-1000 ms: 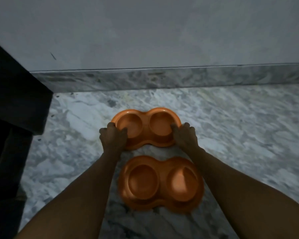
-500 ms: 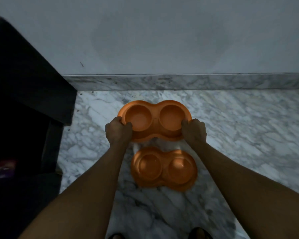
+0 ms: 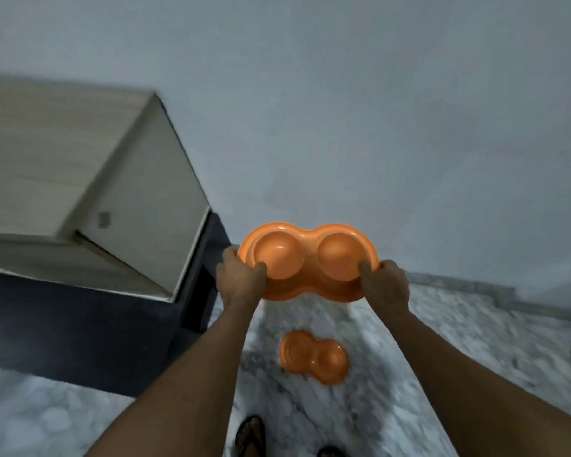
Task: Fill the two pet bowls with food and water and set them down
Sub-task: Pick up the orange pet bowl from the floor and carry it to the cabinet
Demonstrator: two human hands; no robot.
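An orange double pet bowl point(image 3: 307, 258) is held up high above the floor, its two round wells empty. My left hand point(image 3: 239, 282) grips its left end and my right hand point(image 3: 384, 286) grips its right end, thumbs over the rim. A second orange double pet bowl point(image 3: 314, 356) lies far below on the marble floor point(image 3: 442, 341), between my forearms, also empty.
A light wooden cabinet top point(image 3: 63, 159) over a dark base point(image 3: 80, 331) stands at the left, close to my left hand. A plain grey wall point(image 3: 343, 110) is ahead with a marble skirting point(image 3: 459, 283). My sandalled feet point(image 3: 251, 437) show at the bottom edge.
Both hands have lifted the far bowl well up off the floor. The view has risen, so the other bowl on the floor looks smaller and the cabinet top has come into sight.
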